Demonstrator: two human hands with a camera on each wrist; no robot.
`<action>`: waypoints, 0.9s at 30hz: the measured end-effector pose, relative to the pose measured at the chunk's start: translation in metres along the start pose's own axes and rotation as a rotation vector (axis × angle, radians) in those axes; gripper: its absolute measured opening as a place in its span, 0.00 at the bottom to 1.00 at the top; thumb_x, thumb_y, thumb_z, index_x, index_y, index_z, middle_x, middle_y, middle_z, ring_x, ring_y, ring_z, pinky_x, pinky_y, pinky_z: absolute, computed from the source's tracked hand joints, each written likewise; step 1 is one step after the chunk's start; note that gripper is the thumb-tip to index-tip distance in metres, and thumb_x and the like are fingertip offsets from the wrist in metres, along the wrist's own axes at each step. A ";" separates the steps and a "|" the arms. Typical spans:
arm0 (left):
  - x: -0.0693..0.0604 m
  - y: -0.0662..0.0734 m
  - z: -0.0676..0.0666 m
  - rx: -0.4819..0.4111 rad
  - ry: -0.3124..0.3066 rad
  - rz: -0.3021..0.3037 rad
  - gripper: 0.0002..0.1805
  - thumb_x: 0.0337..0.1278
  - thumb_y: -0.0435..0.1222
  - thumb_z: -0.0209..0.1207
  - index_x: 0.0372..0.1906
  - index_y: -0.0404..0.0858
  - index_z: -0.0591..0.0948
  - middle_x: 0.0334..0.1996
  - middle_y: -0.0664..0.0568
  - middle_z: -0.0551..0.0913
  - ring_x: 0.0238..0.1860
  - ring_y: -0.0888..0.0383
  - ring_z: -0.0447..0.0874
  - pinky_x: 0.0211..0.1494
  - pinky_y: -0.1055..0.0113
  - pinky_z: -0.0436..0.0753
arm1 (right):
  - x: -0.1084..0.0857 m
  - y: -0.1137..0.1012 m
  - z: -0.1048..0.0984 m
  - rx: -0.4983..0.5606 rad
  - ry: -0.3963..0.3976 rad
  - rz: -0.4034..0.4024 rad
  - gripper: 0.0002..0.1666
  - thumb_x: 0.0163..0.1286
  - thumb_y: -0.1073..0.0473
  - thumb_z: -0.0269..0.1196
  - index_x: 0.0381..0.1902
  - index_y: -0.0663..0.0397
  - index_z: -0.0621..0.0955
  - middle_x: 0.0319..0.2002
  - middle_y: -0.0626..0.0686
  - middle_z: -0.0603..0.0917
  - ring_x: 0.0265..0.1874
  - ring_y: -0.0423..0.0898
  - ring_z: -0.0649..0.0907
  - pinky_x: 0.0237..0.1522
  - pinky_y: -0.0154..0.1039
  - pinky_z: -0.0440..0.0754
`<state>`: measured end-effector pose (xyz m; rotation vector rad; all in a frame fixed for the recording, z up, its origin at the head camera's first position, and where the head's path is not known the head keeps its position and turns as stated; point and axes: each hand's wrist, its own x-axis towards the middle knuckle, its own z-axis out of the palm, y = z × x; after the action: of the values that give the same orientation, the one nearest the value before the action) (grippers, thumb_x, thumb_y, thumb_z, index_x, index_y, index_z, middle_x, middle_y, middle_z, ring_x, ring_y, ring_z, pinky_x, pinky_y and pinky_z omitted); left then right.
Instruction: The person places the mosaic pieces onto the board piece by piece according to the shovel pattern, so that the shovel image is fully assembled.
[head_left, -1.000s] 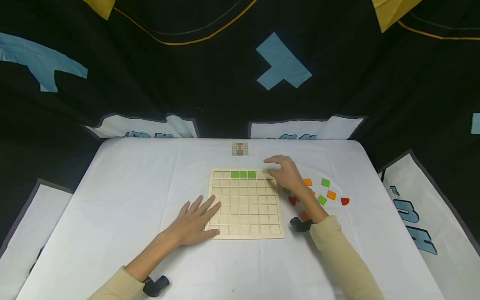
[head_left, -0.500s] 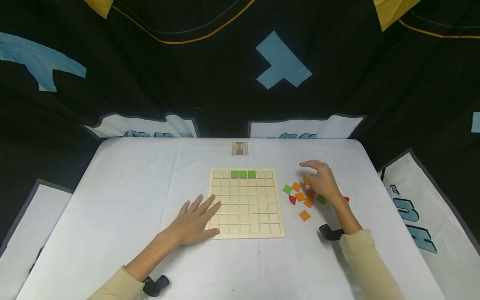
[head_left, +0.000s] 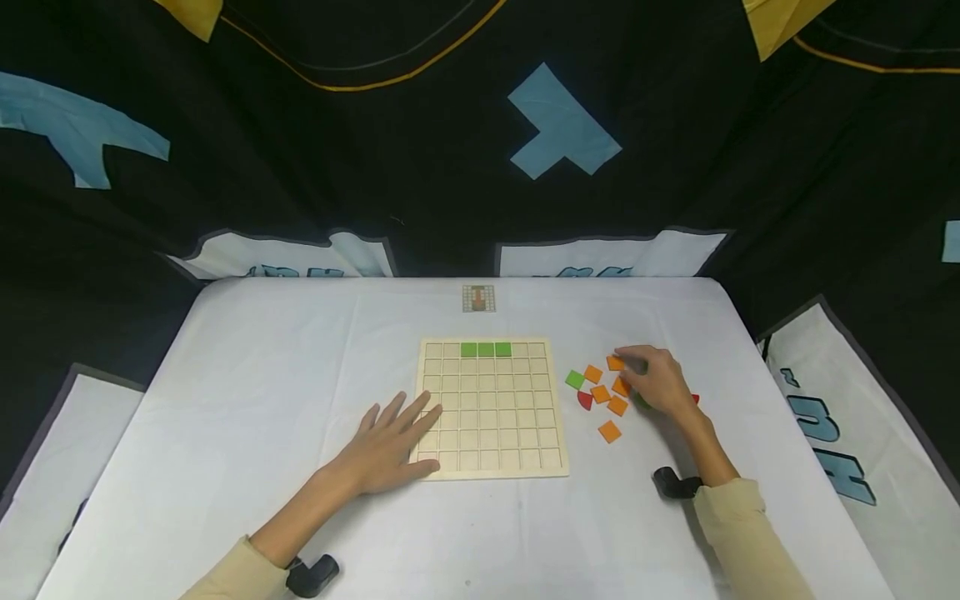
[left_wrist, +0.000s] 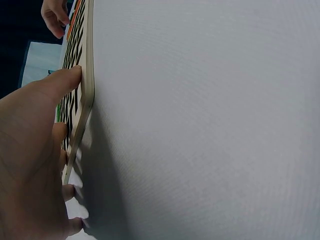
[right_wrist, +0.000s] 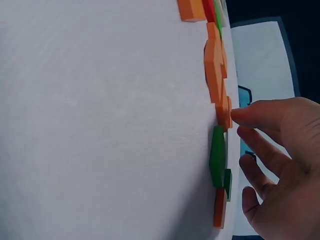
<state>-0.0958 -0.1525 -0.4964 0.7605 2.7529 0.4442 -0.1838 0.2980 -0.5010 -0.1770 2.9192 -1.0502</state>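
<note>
The right grip [head_left: 657,380] curves near flat, square, bright orange tiles [head_left: 601,394].

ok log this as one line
left hand: on pale wooden grid board; right hand: at orange square tile, grip unclear; three green square tiles: far row

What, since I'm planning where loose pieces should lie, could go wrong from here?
The right hand is close to grouped orange tiles, so picking one up might nudge others. A red piece, partly hidden by the right wrist, could get brushed or overlooked. The left hand rests partly on the board; a push might shift it and its green tiles.
</note>
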 end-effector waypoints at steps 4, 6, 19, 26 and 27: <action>-0.001 0.000 0.000 0.001 0.001 0.004 0.43 0.67 0.61 0.53 0.79 0.44 0.59 0.79 0.44 0.51 0.76 0.34 0.44 0.70 0.30 0.46 | -0.001 0.005 0.002 -0.019 -0.001 0.002 0.21 0.67 0.70 0.64 0.59 0.64 0.81 0.60 0.66 0.78 0.65 0.65 0.70 0.65 0.67 0.63; -0.001 0.001 0.000 -0.001 0.004 0.008 0.43 0.67 0.61 0.53 0.79 0.43 0.59 0.79 0.44 0.51 0.76 0.34 0.43 0.70 0.30 0.46 | -0.001 0.006 0.003 -0.020 0.000 -0.002 0.21 0.67 0.69 0.64 0.59 0.64 0.81 0.60 0.67 0.78 0.64 0.65 0.71 0.64 0.67 0.64; 0.000 0.001 0.000 0.007 0.004 0.007 0.43 0.67 0.61 0.52 0.78 0.44 0.60 0.78 0.44 0.52 0.76 0.34 0.44 0.69 0.29 0.47 | 0.003 0.010 0.003 -0.041 -0.010 0.018 0.21 0.68 0.67 0.65 0.58 0.63 0.82 0.61 0.67 0.77 0.64 0.66 0.70 0.64 0.68 0.63; -0.001 0.001 -0.001 0.005 0.005 0.011 0.43 0.67 0.61 0.52 0.78 0.43 0.60 0.78 0.44 0.52 0.76 0.34 0.44 0.69 0.29 0.48 | 0.005 0.010 0.003 -0.050 -0.017 0.031 0.19 0.69 0.64 0.65 0.57 0.62 0.83 0.61 0.66 0.77 0.63 0.65 0.69 0.64 0.68 0.64; -0.001 0.001 -0.001 0.005 0.005 0.011 0.43 0.67 0.61 0.52 0.78 0.43 0.60 0.78 0.44 0.52 0.76 0.34 0.44 0.69 0.30 0.48 | 0.006 0.010 0.003 -0.053 -0.018 0.031 0.19 0.69 0.64 0.66 0.57 0.61 0.83 0.61 0.66 0.77 0.64 0.65 0.69 0.64 0.68 0.63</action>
<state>-0.0951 -0.1525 -0.4955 0.7771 2.7569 0.4416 -0.1902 0.3031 -0.5100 -0.1419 2.9253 -0.9633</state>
